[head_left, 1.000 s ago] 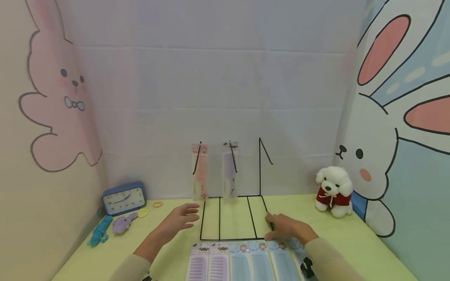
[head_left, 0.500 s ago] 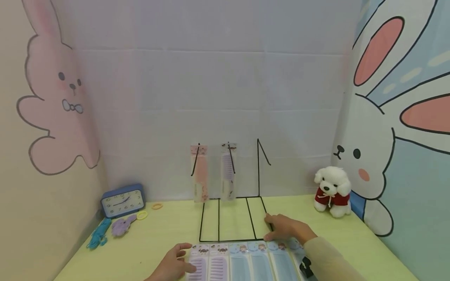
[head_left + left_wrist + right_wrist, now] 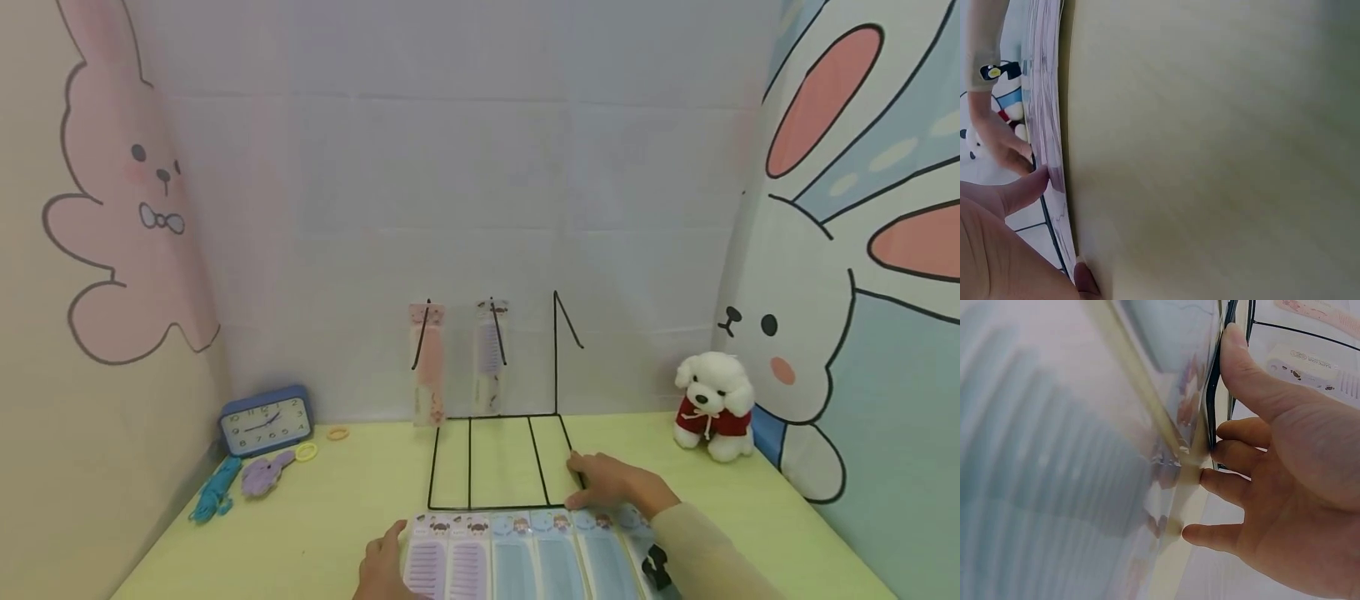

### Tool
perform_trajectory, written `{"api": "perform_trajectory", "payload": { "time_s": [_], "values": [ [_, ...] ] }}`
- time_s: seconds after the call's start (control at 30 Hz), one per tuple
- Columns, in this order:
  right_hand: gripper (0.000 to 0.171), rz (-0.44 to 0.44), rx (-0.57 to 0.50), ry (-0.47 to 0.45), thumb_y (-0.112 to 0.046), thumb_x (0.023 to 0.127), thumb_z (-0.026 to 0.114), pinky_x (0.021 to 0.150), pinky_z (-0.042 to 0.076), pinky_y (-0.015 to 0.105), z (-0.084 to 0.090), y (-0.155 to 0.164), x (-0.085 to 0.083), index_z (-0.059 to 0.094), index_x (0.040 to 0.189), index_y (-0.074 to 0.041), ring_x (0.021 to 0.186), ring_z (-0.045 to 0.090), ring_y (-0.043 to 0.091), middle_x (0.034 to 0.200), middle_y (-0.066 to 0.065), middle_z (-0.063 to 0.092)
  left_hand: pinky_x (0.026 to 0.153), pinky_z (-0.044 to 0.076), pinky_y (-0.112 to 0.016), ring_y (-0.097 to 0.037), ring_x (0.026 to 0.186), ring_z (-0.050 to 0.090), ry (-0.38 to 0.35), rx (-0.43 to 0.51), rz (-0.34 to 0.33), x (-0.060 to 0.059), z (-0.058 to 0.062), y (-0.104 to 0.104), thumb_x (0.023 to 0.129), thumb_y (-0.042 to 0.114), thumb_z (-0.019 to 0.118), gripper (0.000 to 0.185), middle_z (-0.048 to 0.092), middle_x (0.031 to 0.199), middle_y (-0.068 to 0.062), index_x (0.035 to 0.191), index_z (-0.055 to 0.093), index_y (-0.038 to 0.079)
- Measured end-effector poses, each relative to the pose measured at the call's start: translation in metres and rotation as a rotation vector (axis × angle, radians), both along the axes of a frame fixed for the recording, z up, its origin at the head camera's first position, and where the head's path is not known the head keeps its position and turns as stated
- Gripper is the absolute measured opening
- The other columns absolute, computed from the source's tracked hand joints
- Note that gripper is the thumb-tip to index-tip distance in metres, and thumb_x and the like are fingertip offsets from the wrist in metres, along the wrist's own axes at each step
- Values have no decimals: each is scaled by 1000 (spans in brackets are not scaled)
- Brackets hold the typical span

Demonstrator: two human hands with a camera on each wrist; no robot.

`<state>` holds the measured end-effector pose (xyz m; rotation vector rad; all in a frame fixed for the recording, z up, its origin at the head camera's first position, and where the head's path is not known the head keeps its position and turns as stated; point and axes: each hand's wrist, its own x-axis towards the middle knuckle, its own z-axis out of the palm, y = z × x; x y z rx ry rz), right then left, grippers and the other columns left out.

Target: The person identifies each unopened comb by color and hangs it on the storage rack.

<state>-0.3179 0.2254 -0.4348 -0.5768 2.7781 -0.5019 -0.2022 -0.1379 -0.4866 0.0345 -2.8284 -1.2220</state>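
Note:
Several packaged combs lie side by side at the table's front. The leftmost purple comb [image 3: 427,562] has my left hand [image 3: 382,571] at its left edge; in the left wrist view the thumb [image 3: 1032,187] is on its top and a fingertip is at its table side, gripping the edge. Blue combs [image 3: 517,562] lie to the right. My right hand [image 3: 611,483] holds the front right corner of the black wire rack [image 3: 556,367], thumb and fingers around the base wire in the right wrist view. On two rack hooks hang a pink comb [image 3: 432,358] and a purple comb [image 3: 486,354]; the right hook is bare.
A blue clock [image 3: 267,421] stands at the back left, near a teal item [image 3: 215,492], a purple item [image 3: 262,477], a yellow ring [image 3: 306,452] and an orange ring [image 3: 337,433]. A white plush dog [image 3: 712,400] sits at the back right against the wall.
My left hand has come down from beside the rack to the leftmost purple comb at the front and now grips its left edge. The right hand stays on the rack.

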Motion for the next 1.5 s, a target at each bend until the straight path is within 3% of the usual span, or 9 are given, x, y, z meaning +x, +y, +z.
{"api": "perform_trajectory", "payload": {
  "time_s": [0.1, 0.23, 0.33, 0.53, 0.63, 0.83, 1.07, 1.27, 1.5],
  "values": [
    [78, -5, -1, 4, -41, 88, 76, 112, 30, 60, 3, 2, -1, 48, 146, 2, 140, 34, 48, 154, 22, 40, 84, 50, -64, -47, 97, 53, -10, 37, -80, -1, 9, 1, 51, 13, 100, 112, 47, 110, -30, 139, 37, -13],
    [77, -5, -3, 0, -40, 88, 76, 113, 28, 60, 6, 3, 0, 48, 146, 2, 140, 32, 49, 154, 23, 39, 81, 52, -57, -38, 94, 56, -117, 125, -203, -5, 22, -6, 61, 15, 98, 119, 53, 103, -23, 146, 20, -17],
    [78, 0, -14, -4, -38, 87, 77, 112, 28, 61, 7, 3, 1, 47, 145, 4, 140, 31, 51, 153, 24, 39, 79, 54, -51, -32, 89, 61, -191, 192, -245, -7, 28, -14, 66, 7, 93, 114, 60, 98, -16, 147, 16, -16],
    [79, 16, -18, -13, -39, 87, 77, 112, 29, 61, 4, -1, 1, 46, 146, 4, 139, 34, 50, 153, 24, 39, 70, 55, -38, -22, 79, 62, -280, 277, -185, -5, 28, -24, 70, -6, 84, 66, 63, 95, -12, 129, 56, -9],
    [79, 18, -8, -11, -41, 86, 77, 112, 30, 60, 1, -1, 0, 47, 146, 3, 139, 34, 49, 153, 23, 39, 79, 54, -43, -24, 89, 61, -318, 283, -112, -5, 28, -27, 72, -5, 84, 58, 64, 107, -20, 125, 63, -5],
    [78, 4, -9, -13, -40, 86, 78, 112, 29, 60, 3, -2, 1, 49, 145, 2, 140, 33, 49, 154, 22, 40, 93, 47, -59, -33, 105, 56, -360, 346, -43, -3, 28, -31, 72, -7, 81, 74, 51, 134, -34, 140, 51, -5],
    [79, -5, 9, -6, -40, 86, 77, 112, 30, 60, 4, -1, 1, 48, 145, 3, 139, 34, 48, 153, 22, 41, 82, 57, -43, -31, 103, 65, -429, 568, -195, 0, 32, -38, 76, -15, 71, 95, 30, 147, -38, 153, 17, -11],
    [79, -4, 1, -9, -40, 86, 78, 112, 29, 60, 5, -1, 0, 48, 146, 3, 140, 33, 48, 153, 22, 41, 84, 57, -48, -34, 105, 63, -432, 595, -228, 2, 32, -40, 79, -13, 72, 93, 27, 150, -38, 154, 19, -8],
    [79, -3, -7, -20, -40, 86, 78, 112, 29, 60, 3, -1, -1, 48, 146, 2, 140, 33, 49, 153, 22, 41, 88, 56, -42, -43, 121, 56, -311, 543, -280, 6, 29, -42, 81, -3, 75, 72, 37, 144, -41, 145, 43, -9]
  ]
}}
